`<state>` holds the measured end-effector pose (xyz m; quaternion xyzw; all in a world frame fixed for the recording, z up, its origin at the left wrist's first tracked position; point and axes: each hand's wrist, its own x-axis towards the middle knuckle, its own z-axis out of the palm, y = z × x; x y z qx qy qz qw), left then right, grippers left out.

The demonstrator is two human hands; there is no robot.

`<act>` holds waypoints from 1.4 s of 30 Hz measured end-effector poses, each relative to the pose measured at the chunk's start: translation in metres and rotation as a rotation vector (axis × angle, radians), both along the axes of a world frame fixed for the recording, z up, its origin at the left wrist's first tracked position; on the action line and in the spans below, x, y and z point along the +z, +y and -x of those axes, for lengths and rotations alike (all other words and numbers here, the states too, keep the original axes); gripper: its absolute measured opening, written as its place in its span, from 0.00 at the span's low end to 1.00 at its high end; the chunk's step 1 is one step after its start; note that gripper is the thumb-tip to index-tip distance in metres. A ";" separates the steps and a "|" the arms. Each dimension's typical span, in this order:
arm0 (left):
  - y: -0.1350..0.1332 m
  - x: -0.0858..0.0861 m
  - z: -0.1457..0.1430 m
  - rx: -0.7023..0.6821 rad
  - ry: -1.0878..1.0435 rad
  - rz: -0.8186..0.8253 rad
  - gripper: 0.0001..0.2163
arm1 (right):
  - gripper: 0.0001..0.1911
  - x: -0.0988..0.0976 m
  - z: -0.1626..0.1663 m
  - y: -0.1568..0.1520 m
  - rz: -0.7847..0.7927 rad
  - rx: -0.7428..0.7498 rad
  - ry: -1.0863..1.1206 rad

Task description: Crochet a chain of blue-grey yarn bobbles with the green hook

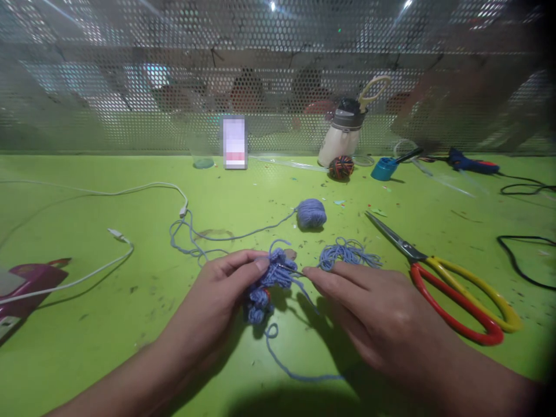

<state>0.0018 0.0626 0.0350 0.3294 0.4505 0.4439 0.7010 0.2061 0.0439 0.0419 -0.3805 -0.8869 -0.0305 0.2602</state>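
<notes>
A small blue-purple crocheted piece [278, 272] is pinched between the thumb and fingers of my left hand [230, 278]. My right hand [373, 307] grips a thin metal crochet hook [294, 270], whose tip lies in the stitches of the piece. Loose yarn tails hang from the work, and one strand [299, 378] curls over the table below it. Behind the hands sits a ball of blue-purple yarn [311, 214], its strand running left in loops. A loose tangle of the same yarn [347, 253] lies just beyond my right fingers.
Large scissors [460, 307] with red and yellow handles lie at the right. Along the back stand a phone [234, 142], a bottle [343, 136], a multicoloured yarn ball [341, 168], a blue sharpener-like pot [384, 168] and a glue gun [471, 162]. White cables [108, 191] cross the left side.
</notes>
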 end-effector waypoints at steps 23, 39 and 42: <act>0.004 -0.001 0.001 -0.035 0.181 -0.002 0.06 | 0.13 0.005 -0.003 0.006 0.129 -0.104 0.134; -0.006 0.000 -0.007 -0.258 0.391 -0.118 0.05 | 0.08 0.006 0.012 0.014 0.706 -0.035 0.575; -0.004 -0.003 -0.006 -0.245 0.370 -0.104 0.05 | 0.08 0.001 0.012 0.009 0.405 0.072 0.433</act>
